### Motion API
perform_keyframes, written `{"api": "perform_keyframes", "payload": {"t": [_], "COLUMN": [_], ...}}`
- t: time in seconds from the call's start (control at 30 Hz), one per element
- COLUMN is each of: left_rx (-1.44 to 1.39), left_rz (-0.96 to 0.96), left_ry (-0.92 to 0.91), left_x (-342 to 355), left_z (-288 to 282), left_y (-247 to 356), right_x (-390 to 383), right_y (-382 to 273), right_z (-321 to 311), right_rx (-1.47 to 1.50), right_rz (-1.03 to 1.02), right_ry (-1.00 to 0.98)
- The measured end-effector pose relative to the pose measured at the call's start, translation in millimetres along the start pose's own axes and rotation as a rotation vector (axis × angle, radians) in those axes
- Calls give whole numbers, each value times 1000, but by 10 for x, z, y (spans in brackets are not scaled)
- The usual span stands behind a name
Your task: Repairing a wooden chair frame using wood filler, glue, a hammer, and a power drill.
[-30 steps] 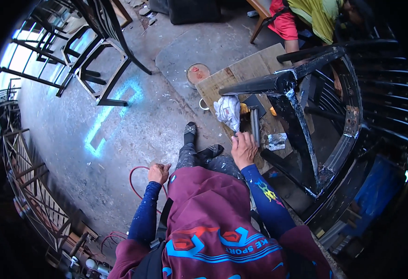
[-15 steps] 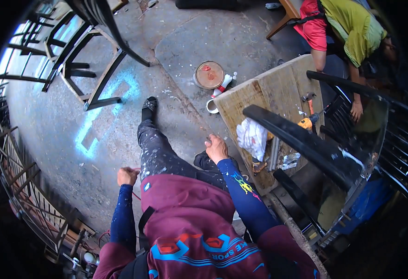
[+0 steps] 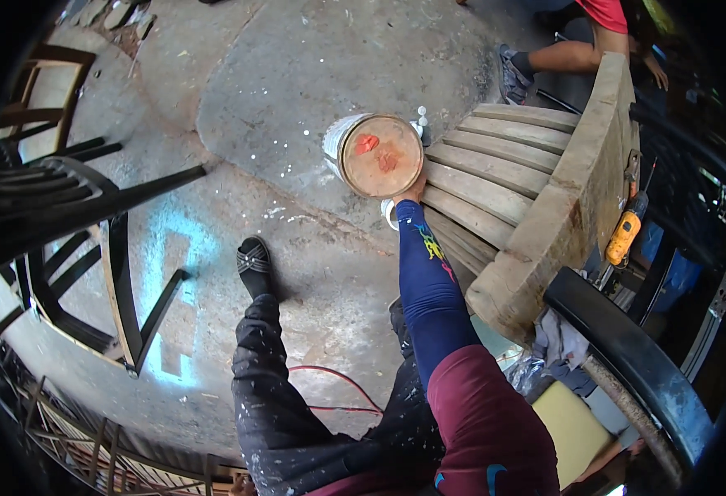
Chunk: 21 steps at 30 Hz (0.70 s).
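Observation:
My right arm stretches forward, and my right hand (image 3: 413, 189) is at the near right edge of a round tin (image 3: 386, 157) with a dull brown lid and red blotches on top. The tin hides its fingers, so whether it grips anything does not show. Close by that wrist, a white cup (image 3: 391, 214) stands on the floor. A small white object (image 3: 421, 117) shows beyond the tin's right side. Only a bit of my left hand (image 3: 241, 485) appears at the lower edge, with its fingers unclear.
A slatted wooden bench (image 3: 518, 178) stands right of the tin. An orange drill (image 3: 625, 236) lies beyond it, near a black curved chair part (image 3: 628, 355). Dark chair frames (image 3: 123, 289) stand left. A red hose (image 3: 342, 374) crosses the floor. Another person's leg (image 3: 565, 58) is at the upper right.
My view has dipped and come nearer the tin. My right hand has reached forward to the tin's edge, while my left hand has dropped to the lower edge of the view.

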<state>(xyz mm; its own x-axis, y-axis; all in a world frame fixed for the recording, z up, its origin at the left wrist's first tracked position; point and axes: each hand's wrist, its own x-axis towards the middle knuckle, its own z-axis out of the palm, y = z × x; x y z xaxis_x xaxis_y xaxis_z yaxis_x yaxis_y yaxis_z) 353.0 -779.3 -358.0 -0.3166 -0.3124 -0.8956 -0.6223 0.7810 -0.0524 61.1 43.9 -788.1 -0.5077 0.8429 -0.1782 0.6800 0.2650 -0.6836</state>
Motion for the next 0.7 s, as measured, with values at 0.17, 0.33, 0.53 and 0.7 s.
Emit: {"api": "perform_keyframes", "payload": {"t": [0.17,0.33,0.53,0.7], "left_rx": [265,39,-293,-314], "left_rz": [72,-169,-26,120], "left_ry": [-202,-123,-105,-169], "left_x": [632,276,451,243], "left_z": [504,-196,-138,-359], "left_y": [465,635,1262,2585], "right_x": [1164,3,-904,-2135], "right_y": [968,-759,-1519,-1880], "right_z": [-765,-164,-807,-1300], "right_rx": [-320,-792,-154,1064], "right_rz": [-143,-15,298,1079], "right_ry": [137,-100,137,-134]}}
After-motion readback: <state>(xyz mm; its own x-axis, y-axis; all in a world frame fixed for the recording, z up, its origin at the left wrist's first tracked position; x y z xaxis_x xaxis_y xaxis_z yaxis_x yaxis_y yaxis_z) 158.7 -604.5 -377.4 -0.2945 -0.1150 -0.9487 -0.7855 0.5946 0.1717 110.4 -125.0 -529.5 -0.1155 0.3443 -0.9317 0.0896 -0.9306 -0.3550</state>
